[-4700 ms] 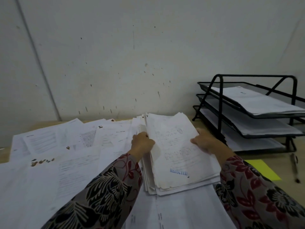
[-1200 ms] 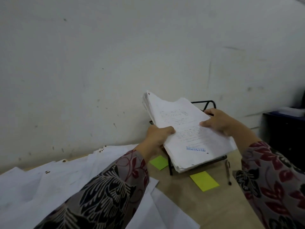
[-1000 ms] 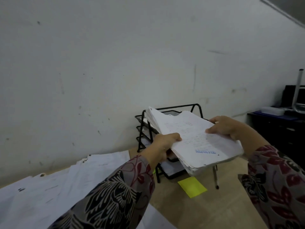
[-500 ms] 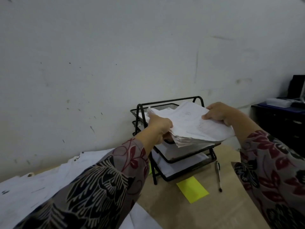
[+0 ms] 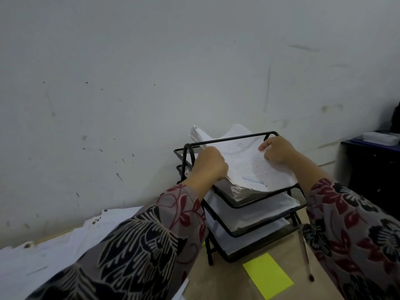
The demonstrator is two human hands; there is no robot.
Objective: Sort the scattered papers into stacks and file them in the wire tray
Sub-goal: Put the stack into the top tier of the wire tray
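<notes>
One paper stack [image 5: 249, 167] sits in the top tier of the three-tier wire tray [image 5: 259, 231], with left hand [image 5: 208, 164] and right hand [image 5: 279, 152] fingers curled round its edges. One yellow note [image 5: 267, 276] and one pen [image 5: 305, 256] lie nearby.

The paper stack [image 5: 249, 167] now rests in the wire tray's [image 5: 234, 138] top tier.

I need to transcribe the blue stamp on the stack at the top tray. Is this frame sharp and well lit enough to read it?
Head view: dim, flat, bluish light, no glare; head view, centre: the blue stamp on the paper stack is smeared, its letters unreadable; head view, bottom edge: the left sleeve looms oversized, a wide-angle stretch.
</notes>
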